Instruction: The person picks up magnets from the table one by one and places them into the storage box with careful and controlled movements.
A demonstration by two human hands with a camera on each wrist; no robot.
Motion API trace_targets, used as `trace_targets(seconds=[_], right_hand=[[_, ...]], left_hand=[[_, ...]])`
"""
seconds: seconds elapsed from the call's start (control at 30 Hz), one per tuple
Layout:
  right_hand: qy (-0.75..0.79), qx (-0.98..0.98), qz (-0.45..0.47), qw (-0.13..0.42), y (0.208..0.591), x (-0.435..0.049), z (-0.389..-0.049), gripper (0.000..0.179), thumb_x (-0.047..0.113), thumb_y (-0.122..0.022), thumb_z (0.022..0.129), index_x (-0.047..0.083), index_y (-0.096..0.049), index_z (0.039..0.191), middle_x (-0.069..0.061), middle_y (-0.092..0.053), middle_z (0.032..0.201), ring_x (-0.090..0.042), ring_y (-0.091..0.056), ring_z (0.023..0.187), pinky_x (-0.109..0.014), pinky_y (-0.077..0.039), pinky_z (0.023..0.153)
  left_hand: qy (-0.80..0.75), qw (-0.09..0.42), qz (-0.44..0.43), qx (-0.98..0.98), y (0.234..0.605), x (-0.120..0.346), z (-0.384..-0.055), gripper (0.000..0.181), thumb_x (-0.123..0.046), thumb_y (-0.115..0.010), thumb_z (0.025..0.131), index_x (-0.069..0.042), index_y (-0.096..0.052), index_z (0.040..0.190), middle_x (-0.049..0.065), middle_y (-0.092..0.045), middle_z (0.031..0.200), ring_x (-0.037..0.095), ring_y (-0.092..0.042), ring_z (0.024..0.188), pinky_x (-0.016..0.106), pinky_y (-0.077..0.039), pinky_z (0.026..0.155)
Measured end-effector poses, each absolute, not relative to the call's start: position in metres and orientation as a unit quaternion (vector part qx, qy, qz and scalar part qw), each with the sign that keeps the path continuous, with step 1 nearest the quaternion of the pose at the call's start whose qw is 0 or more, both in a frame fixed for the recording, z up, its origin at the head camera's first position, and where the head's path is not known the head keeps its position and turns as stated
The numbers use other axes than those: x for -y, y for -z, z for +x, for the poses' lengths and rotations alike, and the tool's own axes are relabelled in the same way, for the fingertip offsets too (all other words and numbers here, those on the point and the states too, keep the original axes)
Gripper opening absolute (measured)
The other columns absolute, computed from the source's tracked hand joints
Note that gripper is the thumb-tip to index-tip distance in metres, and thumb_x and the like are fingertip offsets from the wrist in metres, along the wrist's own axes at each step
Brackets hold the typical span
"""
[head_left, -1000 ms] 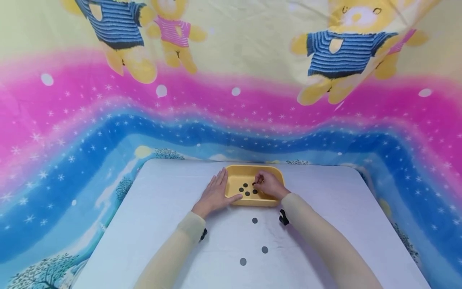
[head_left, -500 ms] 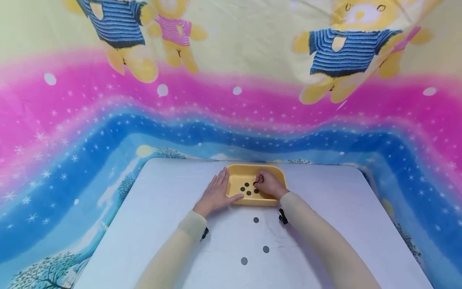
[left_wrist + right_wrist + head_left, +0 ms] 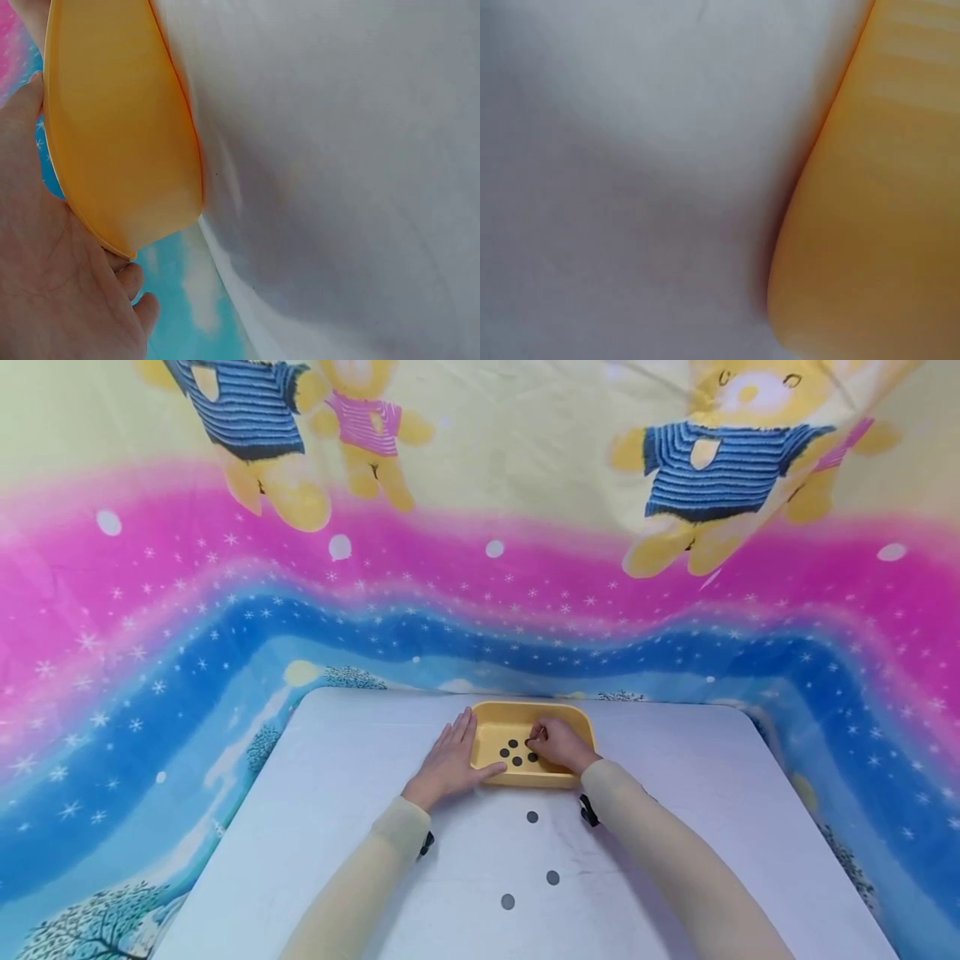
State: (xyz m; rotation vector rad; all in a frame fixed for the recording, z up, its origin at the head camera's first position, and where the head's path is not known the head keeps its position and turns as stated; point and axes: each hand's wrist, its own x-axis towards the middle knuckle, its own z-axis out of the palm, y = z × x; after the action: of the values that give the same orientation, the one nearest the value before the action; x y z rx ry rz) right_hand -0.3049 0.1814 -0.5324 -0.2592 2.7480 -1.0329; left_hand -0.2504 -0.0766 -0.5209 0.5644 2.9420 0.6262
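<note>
A dark disc (image 3: 528,742) is pinched in the right grip (image 3: 561,745) inside the yellow tray (image 3: 528,781).
The tray's left end is touched by the left grip (image 3: 447,763), spread; four discs (image 3: 517,762) are scattered inside, three discs (image 3: 552,877) on the white desk (image 3: 360,743).

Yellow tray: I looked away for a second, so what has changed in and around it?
No clear change beyond a slight head-view shift. The left hand still rests against the yellow tray; the right hand still pinches a dark disc inside it. Four other discs there and three loose discs on the table stay put.
</note>
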Motion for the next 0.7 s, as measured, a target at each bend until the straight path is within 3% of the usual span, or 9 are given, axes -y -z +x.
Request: trace_targets(seconds=[0.4,0.7], right_hand=[[0.324,-0.935,-0.132,0.064,0.521,-0.183,-0.301,0.011,0.020,-0.071,0.105,0.010,-0.068,0.108,-0.006,-0.065,0.089,-0.020,-0.058,0.068,-0.033,-0.051,0.056],[0.350,-0.920,-0.178,0.019,0.511,-0.193,-0.278,0.007,0.017,-0.072,0.104,0.013,-0.068,0.108,-0.003,-0.064,0.095,-0.018,-0.056,0.076,-0.033,-0.050,0.065]], left_hand=[[-0.208,0.036,0.185,-0.960,0.526,0.078,-0.254,0.119,-0.078,-0.056,0.097,-0.002,-0.004,0.172,0.011,0.006,0.180,0.029,-0.003,0.167,0.043,-0.004,0.135],[-0.214,0.031,0.188,-0.958,0.524,0.079,-0.252,0.118,-0.076,-0.058,0.097,-0.002,-0.004,0.172,0.012,0.006,0.180,0.029,-0.003,0.167,0.044,-0.004,0.135]])
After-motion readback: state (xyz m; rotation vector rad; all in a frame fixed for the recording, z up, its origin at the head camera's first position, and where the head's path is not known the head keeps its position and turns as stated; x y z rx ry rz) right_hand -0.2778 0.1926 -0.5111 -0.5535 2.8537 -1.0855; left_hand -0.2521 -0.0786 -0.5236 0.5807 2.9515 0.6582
